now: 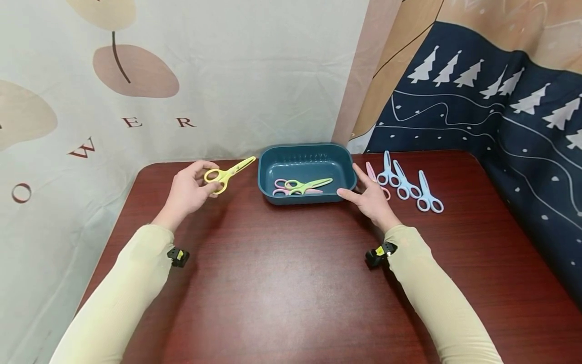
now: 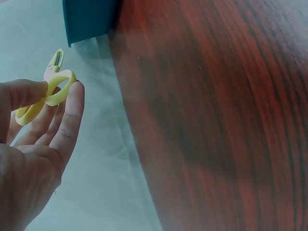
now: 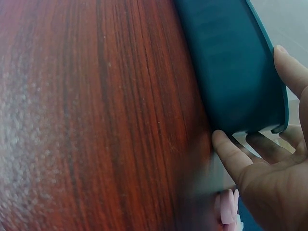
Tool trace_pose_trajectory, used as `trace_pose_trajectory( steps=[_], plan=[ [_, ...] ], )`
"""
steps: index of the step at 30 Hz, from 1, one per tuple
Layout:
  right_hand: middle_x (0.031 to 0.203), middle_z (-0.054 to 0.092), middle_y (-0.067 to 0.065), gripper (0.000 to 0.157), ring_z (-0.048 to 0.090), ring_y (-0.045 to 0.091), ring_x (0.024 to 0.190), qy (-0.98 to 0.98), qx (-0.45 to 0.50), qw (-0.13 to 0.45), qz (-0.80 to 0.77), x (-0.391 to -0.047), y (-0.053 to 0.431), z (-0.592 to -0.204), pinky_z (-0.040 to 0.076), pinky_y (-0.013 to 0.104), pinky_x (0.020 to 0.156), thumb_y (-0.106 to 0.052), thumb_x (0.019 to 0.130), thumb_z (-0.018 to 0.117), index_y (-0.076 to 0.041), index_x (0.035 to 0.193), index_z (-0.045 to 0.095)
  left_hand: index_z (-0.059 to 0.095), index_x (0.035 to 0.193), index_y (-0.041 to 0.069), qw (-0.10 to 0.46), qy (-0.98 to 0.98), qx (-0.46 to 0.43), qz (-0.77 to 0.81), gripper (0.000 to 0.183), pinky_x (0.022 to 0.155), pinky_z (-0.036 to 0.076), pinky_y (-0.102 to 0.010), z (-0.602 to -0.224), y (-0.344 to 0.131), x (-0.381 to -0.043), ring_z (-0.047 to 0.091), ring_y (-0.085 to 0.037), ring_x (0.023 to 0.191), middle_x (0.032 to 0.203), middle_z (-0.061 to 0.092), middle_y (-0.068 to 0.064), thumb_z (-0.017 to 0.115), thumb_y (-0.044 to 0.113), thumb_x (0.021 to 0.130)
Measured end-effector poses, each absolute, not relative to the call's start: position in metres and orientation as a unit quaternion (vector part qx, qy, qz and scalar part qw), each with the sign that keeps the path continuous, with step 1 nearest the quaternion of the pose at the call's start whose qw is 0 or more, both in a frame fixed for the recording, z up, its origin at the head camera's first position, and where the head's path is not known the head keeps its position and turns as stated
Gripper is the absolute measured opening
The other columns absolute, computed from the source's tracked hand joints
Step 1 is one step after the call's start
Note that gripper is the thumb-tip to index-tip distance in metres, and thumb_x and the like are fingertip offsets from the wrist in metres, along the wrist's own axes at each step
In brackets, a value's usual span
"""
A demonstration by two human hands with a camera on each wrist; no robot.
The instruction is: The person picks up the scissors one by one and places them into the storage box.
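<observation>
In the head view my left hand (image 1: 188, 189) holds yellow scissors (image 1: 224, 176) by their handle loops, between thumb and fingers. Their blades point up and right toward a dark teal plastic basket (image 1: 268, 195). The left wrist view shows the thumb on one yellow loop (image 2: 30, 113), with the fingers on the far side. My right hand (image 1: 370, 197) grips the basket's front right corner. Seen from the right wrist, its thumb lies at the rim and its fingers reach along the end wall (image 3: 240, 106). Green scissors (image 1: 311, 185) lie over pink scissors (image 1: 279, 183) inside the basket.
Right of the basket lie several scissors: a pink pair (image 1: 370, 172), partly behind my right hand, and light blue pairs (image 1: 424, 189). The reddish-brown table (image 1: 282, 283) meets a pale printed cloth (image 1: 254, 91) at the back and a dark blue tree-patterned cloth (image 1: 454, 108) at the right.
</observation>
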State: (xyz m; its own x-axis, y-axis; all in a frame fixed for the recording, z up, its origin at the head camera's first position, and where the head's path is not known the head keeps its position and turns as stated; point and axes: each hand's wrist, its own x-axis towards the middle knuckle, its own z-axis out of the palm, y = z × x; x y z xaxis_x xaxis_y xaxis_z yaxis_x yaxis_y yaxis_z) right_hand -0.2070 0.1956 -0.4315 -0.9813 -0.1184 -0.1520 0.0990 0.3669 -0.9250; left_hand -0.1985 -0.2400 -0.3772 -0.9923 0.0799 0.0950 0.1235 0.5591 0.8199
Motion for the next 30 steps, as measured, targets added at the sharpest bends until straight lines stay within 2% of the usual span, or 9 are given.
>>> trace_pose_trajectory(
  steps=[8, 14, 19, 21, 27, 30],
  plan=[
    [0.17, 0.025, 0.008, 0.091, 0.034, 0.034, 0.152, 0.82, -0.005, 0.098, -0.564, -0.206, 0.195, -0.432, 0.039, 0.048, 0.116, -0.032, 0.095, 0.077, -0.026, 0.167, 0.02, 0.059, 0.127, -0.009, 0.025, -0.854, -0.078, -0.514, 0.04, 0.065, 0.061, -0.025, -0.374, -0.235, -0.196, 0.067, 0.004, 0.079, 0.113, 0.068, -0.034, 0.072, -0.012, 0.089],
    [0.169, 0.027, 0.009, 0.092, 0.034, 0.035, 0.152, 0.823, -0.005, 0.099, -0.559, -0.206, 0.194, -0.432, 0.039, 0.049, 0.116, -0.034, 0.095, 0.077, -0.027, 0.167, 0.02, 0.06, 0.125, -0.009, 0.023, -0.85, -0.082, -0.52, 0.038, 0.065, 0.061, -0.026, -0.37, -0.23, -0.196, 0.069, 0.0, 0.076, 0.107, 0.068, -0.031, 0.071, -0.012, 0.088],
    [0.17, 0.027, 0.009, 0.092, 0.036, 0.036, 0.151, 0.825, -0.003, 0.099, -0.556, -0.206, 0.196, -0.433, 0.04, 0.05, 0.115, -0.035, 0.095, 0.076, -0.028, 0.167, 0.018, 0.061, 0.123, -0.006, 0.012, -0.85, -0.09, -0.519, 0.035, 0.066, 0.063, -0.032, -0.365, -0.222, -0.2, 0.071, -0.007, 0.076, 0.103, 0.069, -0.026, 0.07, -0.01, 0.089],
    [0.17, 0.027, 0.008, 0.092, 0.037, 0.035, 0.15, 0.824, 0.0, 0.099, -0.558, -0.206, 0.197, -0.433, 0.041, 0.049, 0.114, -0.036, 0.095, 0.076, -0.028, 0.167, 0.018, 0.061, 0.123, -0.006, 0.007, -0.849, -0.095, -0.52, 0.034, 0.067, 0.063, -0.035, -0.363, -0.218, -0.202, 0.071, -0.009, 0.077, 0.103, 0.068, -0.026, 0.07, -0.01, 0.09],
    [0.171, 0.022, 0.005, 0.093, 0.037, 0.034, 0.151, 0.822, -0.005, 0.097, -0.561, -0.207, 0.196, -0.431, 0.042, 0.048, 0.113, -0.036, 0.095, 0.076, -0.028, 0.167, 0.018, 0.061, 0.124, -0.006, -0.008, -0.847, -0.096, -0.522, 0.036, 0.066, 0.063, -0.032, -0.36, -0.211, -0.204, 0.071, -0.007, 0.076, 0.106, 0.069, -0.026, 0.07, -0.009, 0.09],
    [0.171, 0.024, 0.005, 0.092, 0.036, 0.033, 0.151, 0.82, -0.005, 0.099, -0.564, -0.206, 0.196, -0.43, 0.041, 0.047, 0.114, -0.035, 0.095, 0.076, -0.029, 0.167, 0.019, 0.062, 0.124, -0.005, -0.015, -0.847, -0.098, -0.522, 0.036, 0.067, 0.063, -0.034, -0.36, -0.208, -0.205, 0.071, -0.009, 0.077, 0.108, 0.069, -0.026, 0.071, -0.008, 0.09]
  ],
)
